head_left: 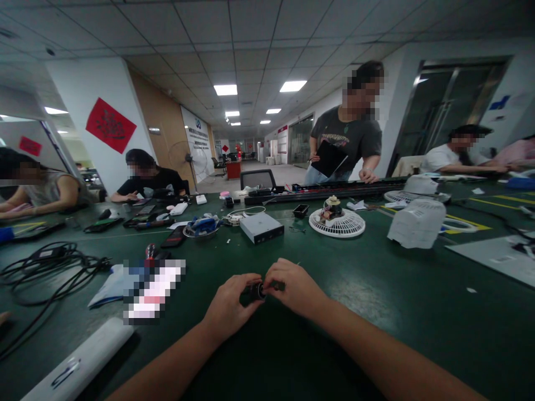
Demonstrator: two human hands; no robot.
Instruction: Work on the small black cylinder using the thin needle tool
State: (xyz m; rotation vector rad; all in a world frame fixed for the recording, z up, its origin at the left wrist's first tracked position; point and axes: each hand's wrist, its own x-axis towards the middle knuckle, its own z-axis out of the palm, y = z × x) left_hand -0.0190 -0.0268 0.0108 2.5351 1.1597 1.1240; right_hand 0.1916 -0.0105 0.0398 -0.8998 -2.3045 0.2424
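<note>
Above the green tabletop (200, 356), close in front of me, my two hands meet. My left hand (228, 306) is wrapped round a small dark cylindrical part (249, 294) with a shiny ring at its right end. Pinched in the fingers of my right hand (296, 287) is a small, flat, dark greenish piece (277, 285), held against or just beside that ringed end. Whether the two parts touch cannot be made out, and my fingers cover much of both.
Beyond my hands lie a metal disc drive (261, 227), a white fan grille (336, 225) and a white plastic housing (418, 224). At left are black cables (45, 262) and a long white case (79, 365). A person (349, 133) stands across the table; others sit around it.
</note>
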